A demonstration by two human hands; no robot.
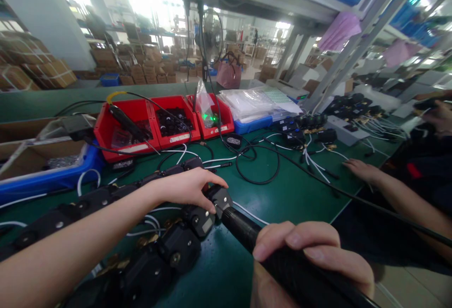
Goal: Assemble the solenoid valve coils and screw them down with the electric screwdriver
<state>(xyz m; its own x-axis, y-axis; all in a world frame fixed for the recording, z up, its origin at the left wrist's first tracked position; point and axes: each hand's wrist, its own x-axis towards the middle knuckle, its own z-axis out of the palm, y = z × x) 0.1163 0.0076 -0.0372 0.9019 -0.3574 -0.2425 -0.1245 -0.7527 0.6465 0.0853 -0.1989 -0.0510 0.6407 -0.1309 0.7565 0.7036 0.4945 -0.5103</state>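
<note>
My right hand [314,244] is wrapped round a black powered screwdriver [242,227], which points away from me and to the left. The screwdriver's tip meets a small black housing [221,196] with silver screws. Thumb and fingers of my left hand [190,186] pinch this housing from its left side. Close below, another black housing [201,221] with a pale label lies on the green bench. Several more black housings [151,265] with brass fittings and white cables run in rows under and beside my left forearm.
Red bins [174,138] with small parts stand at the back, beside a blue tray [252,124] with plastic bags. A blue box [88,164] is at left. Black cable [277,171] loops across the green bench [254,199]. At right rests a co-worker's hand [362,171].
</note>
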